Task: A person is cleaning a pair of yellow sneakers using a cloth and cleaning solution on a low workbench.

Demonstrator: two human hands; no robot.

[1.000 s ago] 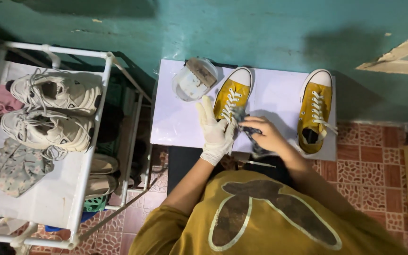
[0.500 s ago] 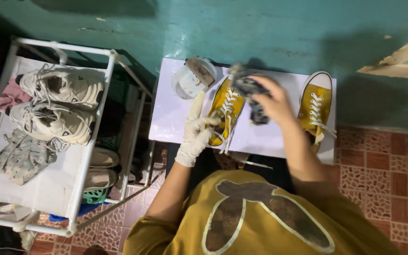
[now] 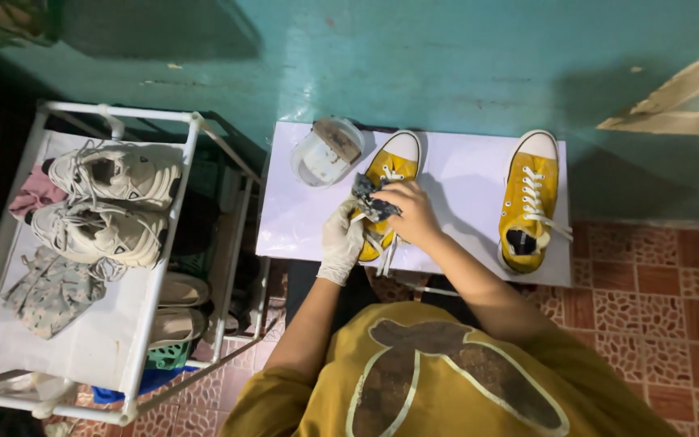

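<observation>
On the white table (image 3: 463,174) against the teal wall, seen from the head camera looking down, two yellow sneakers lie with their white toe caps toward the wall. The left hand (image 3: 341,243), in a white glove, is curled around the side of the nearer yellow sneaker (image 3: 388,174), holding it near the laces. The right hand (image 3: 411,212), bare, is closed on a dark rag (image 3: 370,199) and presses it onto the middle of that same shoe, over the lacing; the fingers are bunched together around the cloth. Loose white lace ends hang from the shoe just below the hands, over the table's front edge.

The second yellow sneaker (image 3: 529,198) lies well apart on the right part of the table, untouched, its laces trailing off to its right. A clear round tub (image 3: 325,152) with a brownish lid tilted across it sits just beside the toe of the held shoe, on its left.

Left of the table stands a white metal rack (image 3: 151,311). On its top shelf lie two pale chunky trainers (image 3: 115,174), a pink cloth at the far left edge and a patterned grey cloth (image 3: 52,290) below them. Lower shelves hold more footwear, mostly in shadow. The floor is red patterned tile (image 3: 657,291).
</observation>
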